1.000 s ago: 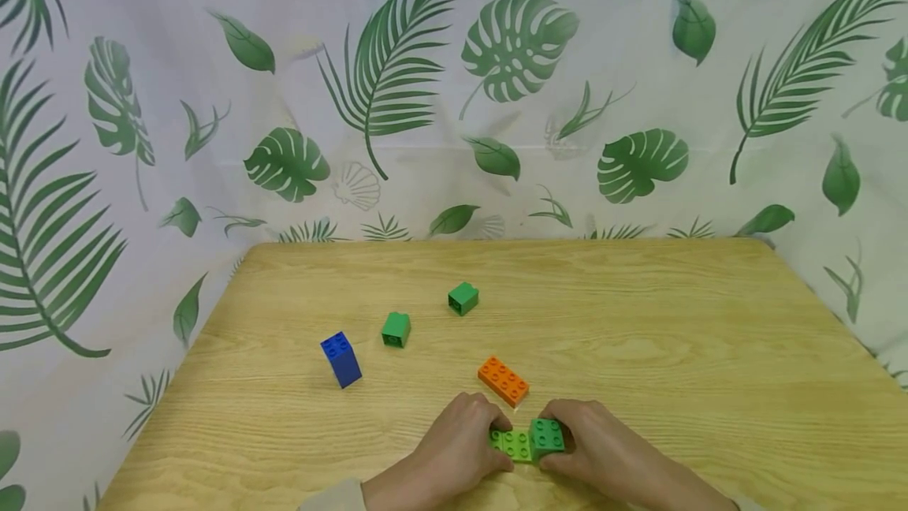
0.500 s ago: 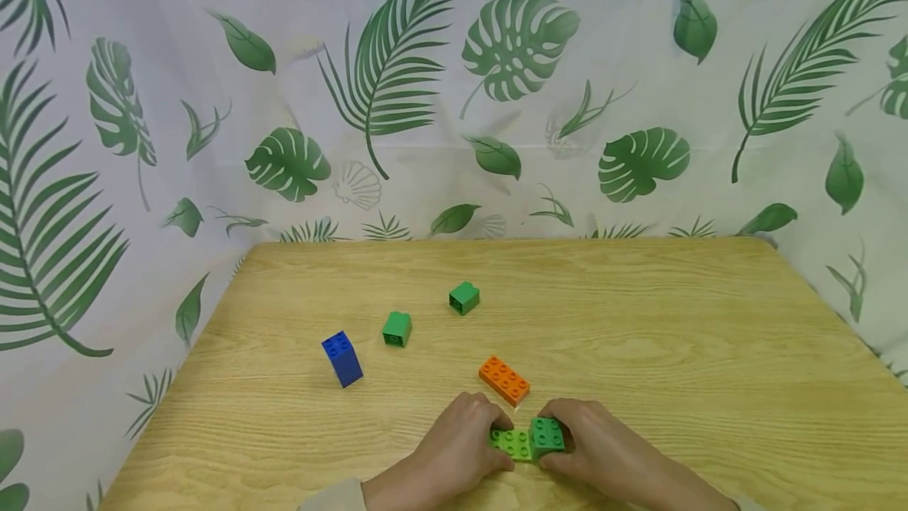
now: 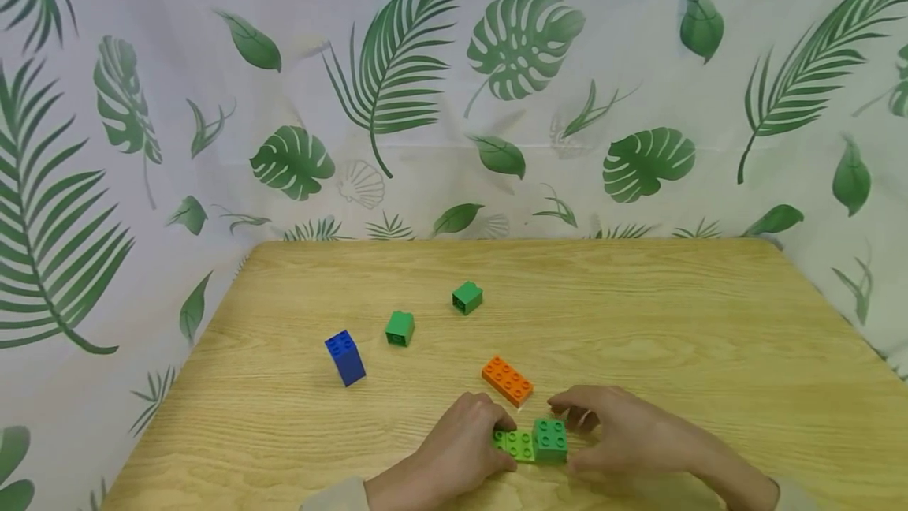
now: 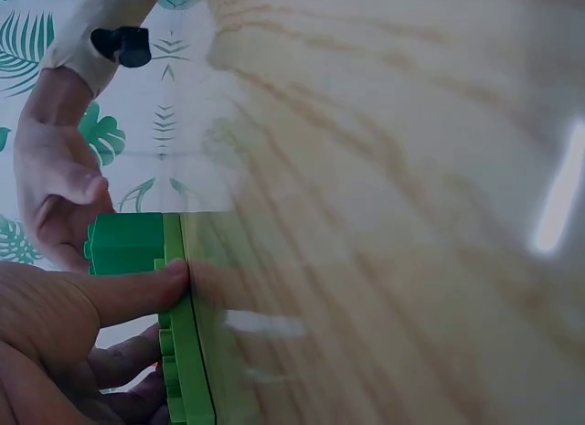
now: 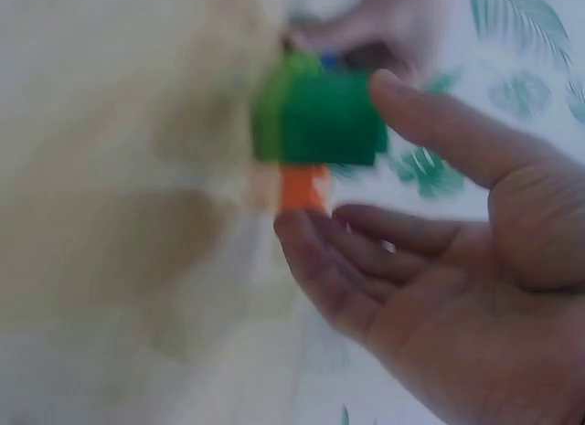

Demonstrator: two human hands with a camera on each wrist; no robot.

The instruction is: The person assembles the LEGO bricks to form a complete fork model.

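Observation:
Low on the table, a light-green toy building brick strip [image 3: 521, 445] lies flat, with a taller dark-green brick [image 3: 550, 440] standing on its right end. My left hand [image 3: 461, 448] pinches the strip between thumb and fingers; the left wrist view shows the thumb [image 4: 137, 295] against its side. Just right of the dark-green brick, my right hand [image 3: 631, 436] is apart from it, thumb and fingers spread with nothing between them. In the right wrist view that dark-green brick [image 5: 329, 119] appears blurred beyond the fingers. The strip's left part is hidden under my left hand.
An orange brick [image 3: 507, 381] lies right behind the strip. Farther back lie two green bricks, one nearer [image 3: 400, 329] and one farther [image 3: 467, 298]. A tall blue brick [image 3: 345, 358] stands to the left. The wooden table [image 3: 674, 306] ends at a leaf-patterned curtain.
My right hand has let go of the dark-green brick and moved off to the right, its fingers spreading. My left hand keeps its grip on the light-green strip.

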